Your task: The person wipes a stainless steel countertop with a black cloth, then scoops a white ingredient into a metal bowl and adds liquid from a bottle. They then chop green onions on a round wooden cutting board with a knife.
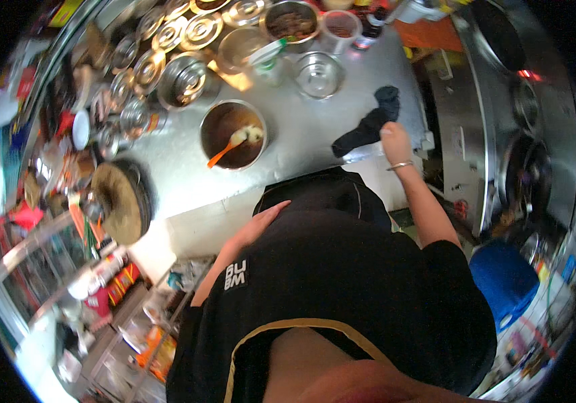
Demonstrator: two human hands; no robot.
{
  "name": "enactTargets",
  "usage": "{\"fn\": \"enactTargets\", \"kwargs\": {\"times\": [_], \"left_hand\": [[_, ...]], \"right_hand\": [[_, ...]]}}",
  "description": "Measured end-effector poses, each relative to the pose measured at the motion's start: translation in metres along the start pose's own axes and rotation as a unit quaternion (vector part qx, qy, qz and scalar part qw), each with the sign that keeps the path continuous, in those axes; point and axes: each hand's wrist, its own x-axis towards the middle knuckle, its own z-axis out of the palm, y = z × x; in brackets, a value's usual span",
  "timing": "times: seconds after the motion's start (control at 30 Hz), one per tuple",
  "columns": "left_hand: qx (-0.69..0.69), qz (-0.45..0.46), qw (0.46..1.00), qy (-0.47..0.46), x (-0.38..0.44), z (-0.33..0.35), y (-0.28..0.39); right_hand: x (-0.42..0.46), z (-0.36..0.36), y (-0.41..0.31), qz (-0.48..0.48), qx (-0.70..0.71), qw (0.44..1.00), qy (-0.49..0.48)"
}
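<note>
My right hand (pixel 396 141), a metal bangle on its wrist, is closed on the end of a crumpled black cloth (pixel 368 128) at the right front of the steel worktop (pixel 295 136). Flat against the front of my black clothing lies my left hand (pixel 268 214), holding nothing. On the worktop stands a metal pot (pixel 212 118) of brown contents, with a pale lump and an orange-handled spoon (pixel 225 152) in it. Behind are a glass bowl (pixel 318 75) and a container with a green-and-white top (pixel 270 65).
Lidded metal pots (pixel 202 30) and jars crowd the back left. A round wooden chopping block (pixel 119 204) stands at the left end. A bowl of dark food (pixel 292 25), a plastic tub (pixel 341 32) and a bottle (pixel 371 30) are at the back. Pans and a blue bin (pixel 502 282) are at right.
</note>
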Motion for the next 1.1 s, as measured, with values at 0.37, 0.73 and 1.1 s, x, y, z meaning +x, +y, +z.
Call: {"fn": "enactTargets", "kwargs": {"times": [0.37,0.73,1.1], "left_hand": [[-0.038,-0.19,0.93,0.314,-0.036,-0.011,-0.108],[-0.305,-0.119,0.921,0.209,-0.039,0.047,-0.242],[-0.265,-0.053,0.957,0.107,-0.022,-0.015,-0.277]], "right_hand": [[0.111,0.071,-0.049,0.038,-0.054,0.991,-0.118],[0.05,0.086,-0.104,-0.144,-0.004,0.979,-0.143],[-0.033,0.09,-0.149,-0.096,-0.18,0.935,-0.291]]}}
